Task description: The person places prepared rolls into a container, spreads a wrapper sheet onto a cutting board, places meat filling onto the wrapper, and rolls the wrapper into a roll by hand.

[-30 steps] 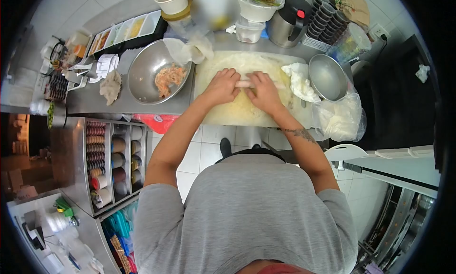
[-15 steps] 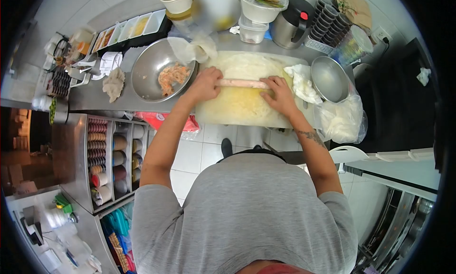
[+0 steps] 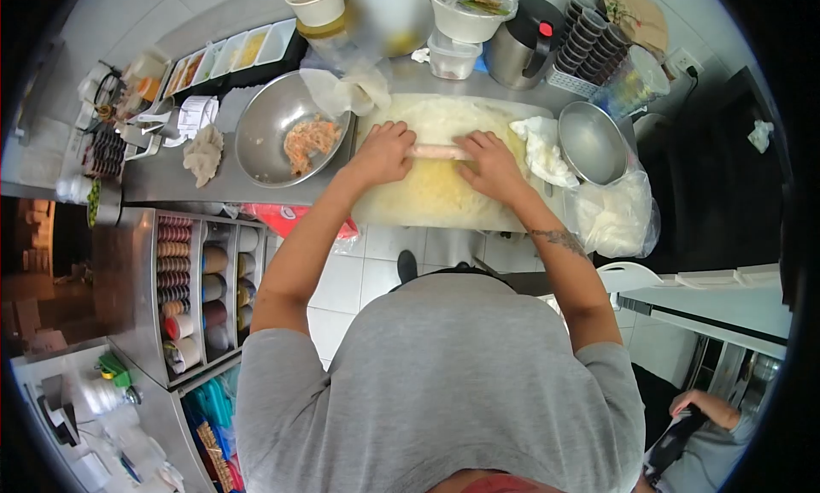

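Observation:
A pale pink roll lies crosswise on the yellowish cutting board. My left hand is curled over the roll's left end. At the other end my right hand has its fingers bent over the roll. Only the roll's middle shows between the hands. Behind it, thin whitish sheets lie on the board. Left of the board stands a steel bowl with a pinkish-orange minced filling. A crumpled white cloth lies at the board's right edge.
A round metal pan and a plastic bag are at the right. Along the back stand a steel jug, stacked small cups and white tubs. Another person's arm shows at the lower right.
Both hands were close together, moved apart along the roll, and now sit somewhat closer again. Another person has come into view at the lower right.

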